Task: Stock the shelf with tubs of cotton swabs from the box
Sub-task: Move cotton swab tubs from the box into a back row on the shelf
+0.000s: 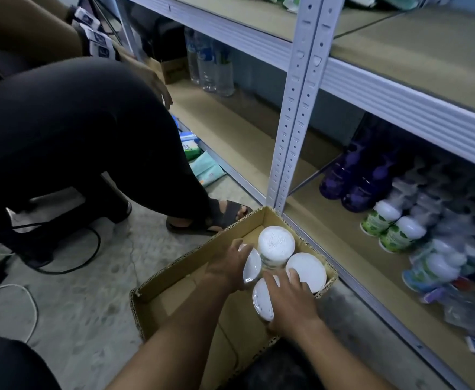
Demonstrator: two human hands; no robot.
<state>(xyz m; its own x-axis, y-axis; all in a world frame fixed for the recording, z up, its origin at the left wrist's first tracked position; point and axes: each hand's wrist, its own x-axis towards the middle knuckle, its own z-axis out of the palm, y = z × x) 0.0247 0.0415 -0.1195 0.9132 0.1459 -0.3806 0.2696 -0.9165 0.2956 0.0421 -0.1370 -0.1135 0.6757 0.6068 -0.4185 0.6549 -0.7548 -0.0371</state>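
Four tubs sit bunched in the far right corner of the box (174, 302), low centre of the frame, and both hands are already down in there. The left hand (227, 267) has its fingers curled round the left tub (251, 266), which is tipped so its white lid faces right. The right hand (292, 299) is wrapped over the near tub (263, 301), also tipped, long axis leaning toward the bottom of the frame. The other two, the back tub (276, 242) and the right tub (306, 270), stand upright with lids facing up, and the right fingertips look like they just brush the right one's lid. What matters for the next bit, I'd guess: the shelf (351, 249) is right beside the box, off to the right of the frame, so the right hand has the shorter trip and the left has to cross over the box. There's bare board in front of the green-label bottles (385, 229) and purple bottles (351, 181). Labels? Nothing readable, too blurry and dark. Another person's leg (75, 130) fills the upper left, well clear.
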